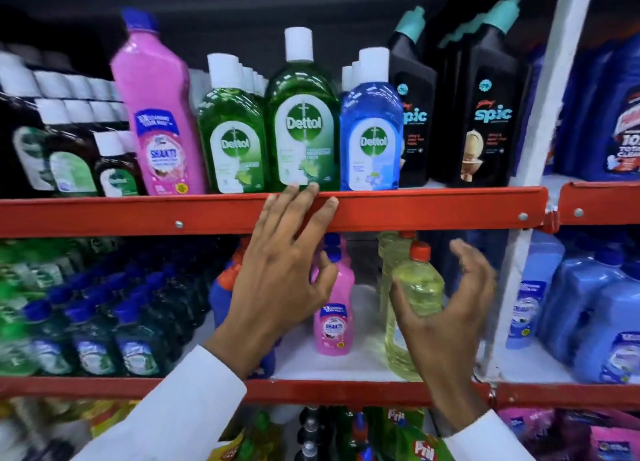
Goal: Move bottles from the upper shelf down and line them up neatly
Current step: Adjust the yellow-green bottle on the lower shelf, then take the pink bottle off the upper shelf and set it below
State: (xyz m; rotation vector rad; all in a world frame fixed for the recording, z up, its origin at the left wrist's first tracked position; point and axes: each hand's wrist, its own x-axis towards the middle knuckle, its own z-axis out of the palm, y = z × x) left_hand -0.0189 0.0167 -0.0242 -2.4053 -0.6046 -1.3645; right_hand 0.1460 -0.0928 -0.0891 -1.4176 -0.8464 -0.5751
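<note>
Left hand (284, 270) up at the red rail (415, 208), fingers spread wide, tips touching the rail's top edge right below the tall green Dettol (303, 125). It holds nothing. Above the rail, the pink bottle (156, 114) leans at the left of the Dettols, a smaller green Dettol (231, 138) and a blue Dettol (370, 138) flank the tall one, and two black Spic bottles (488, 114) stand to the right. Below the rail, the right hand (446, 308) is cupped wide beside a yellow bottle (415, 294) with a red cap, thumb in front of it, fingers clear. A small pink bottle (334, 322) stands just left of the yellow one.
</note>
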